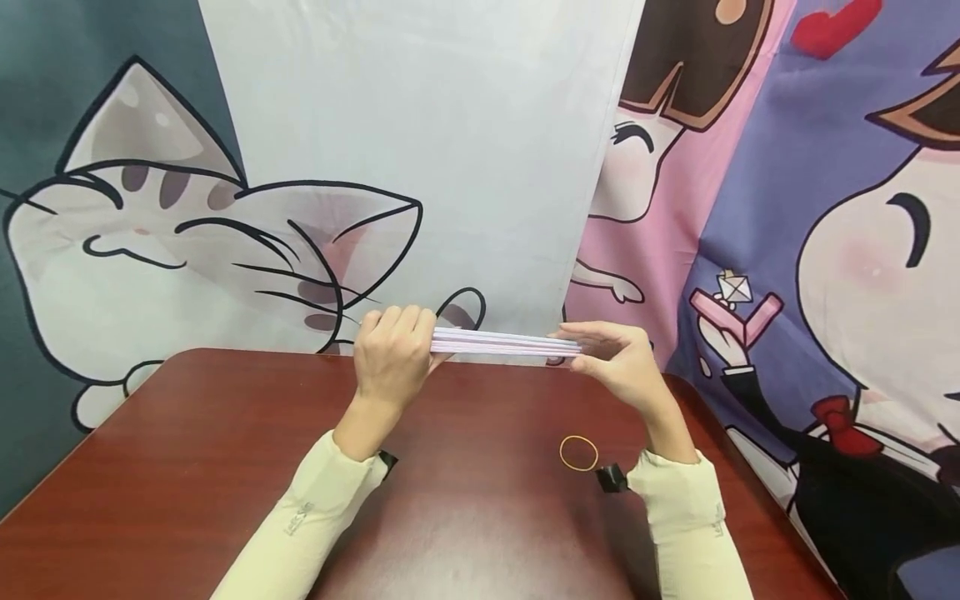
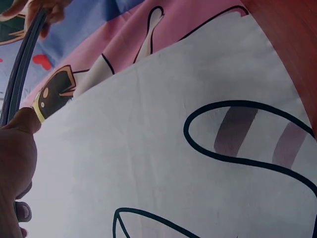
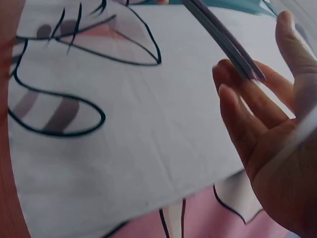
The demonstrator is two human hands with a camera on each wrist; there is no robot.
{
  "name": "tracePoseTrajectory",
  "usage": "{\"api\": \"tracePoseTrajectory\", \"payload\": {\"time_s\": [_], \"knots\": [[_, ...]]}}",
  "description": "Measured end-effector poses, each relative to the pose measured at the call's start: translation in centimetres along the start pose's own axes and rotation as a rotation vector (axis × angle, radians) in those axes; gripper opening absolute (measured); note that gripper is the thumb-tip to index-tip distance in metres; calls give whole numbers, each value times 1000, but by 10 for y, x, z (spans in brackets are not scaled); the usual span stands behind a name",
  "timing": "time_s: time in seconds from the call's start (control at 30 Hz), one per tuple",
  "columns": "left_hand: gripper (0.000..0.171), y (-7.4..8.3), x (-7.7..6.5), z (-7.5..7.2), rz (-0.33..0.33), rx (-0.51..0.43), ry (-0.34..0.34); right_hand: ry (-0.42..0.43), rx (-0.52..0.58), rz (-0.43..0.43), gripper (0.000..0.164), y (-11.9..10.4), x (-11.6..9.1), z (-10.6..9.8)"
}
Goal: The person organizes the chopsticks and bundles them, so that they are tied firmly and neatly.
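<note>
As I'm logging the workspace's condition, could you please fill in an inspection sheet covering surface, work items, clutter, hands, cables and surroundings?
Surface: glossy reddish-brown table with rounded far corners.
Job's things: flat stack of thin pale pink-and-white layers, held up off the table; material unclear.
Clutter: one thin yellow ring, lying on the table.
Hands: left hand grips the stack's left end; right hand has thumb and fingers spread about its right end.
Cables: nothing seen.
Surroundings: cartoon-printed fabric backdrop.

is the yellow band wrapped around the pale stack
No, the yellow band lies on the table, apart from the pale stack held above it.
</note>
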State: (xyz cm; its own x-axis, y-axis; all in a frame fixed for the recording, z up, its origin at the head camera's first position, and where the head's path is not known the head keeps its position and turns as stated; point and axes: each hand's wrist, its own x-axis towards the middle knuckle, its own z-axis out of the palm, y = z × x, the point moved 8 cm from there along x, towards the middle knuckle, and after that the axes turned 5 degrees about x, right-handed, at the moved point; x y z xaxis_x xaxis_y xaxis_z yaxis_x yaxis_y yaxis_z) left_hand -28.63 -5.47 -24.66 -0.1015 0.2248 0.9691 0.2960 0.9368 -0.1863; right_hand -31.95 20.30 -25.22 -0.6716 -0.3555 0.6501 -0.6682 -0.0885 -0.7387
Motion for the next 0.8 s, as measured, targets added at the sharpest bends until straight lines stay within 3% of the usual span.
{"api": "tracePoseTrajectory", "payload": {"time_s": [0.17,0.27,0.47,0.6,0.7,0.8], "knots": [[47,-6,-2,-2,-34,2,18,66,-176,59,34,6,-11,-26],[51,-9,0,-2,-50,-5,25,20,-235,160,31,23,-16,-41],[53,-9,5,-1,-55,-10,27,-205,-319,458,29,103,-52,-71],[52,-9,3,-1,-61,-8,19,-293,-300,647,31,158,-87,-84],[53,-10,3,-1,-70,-16,19,-335,-276,726,28,182,-105,-86],[49,-12,3,-2,-78,-22,27,-358,-281,772,24,191,-111,-82]]}}
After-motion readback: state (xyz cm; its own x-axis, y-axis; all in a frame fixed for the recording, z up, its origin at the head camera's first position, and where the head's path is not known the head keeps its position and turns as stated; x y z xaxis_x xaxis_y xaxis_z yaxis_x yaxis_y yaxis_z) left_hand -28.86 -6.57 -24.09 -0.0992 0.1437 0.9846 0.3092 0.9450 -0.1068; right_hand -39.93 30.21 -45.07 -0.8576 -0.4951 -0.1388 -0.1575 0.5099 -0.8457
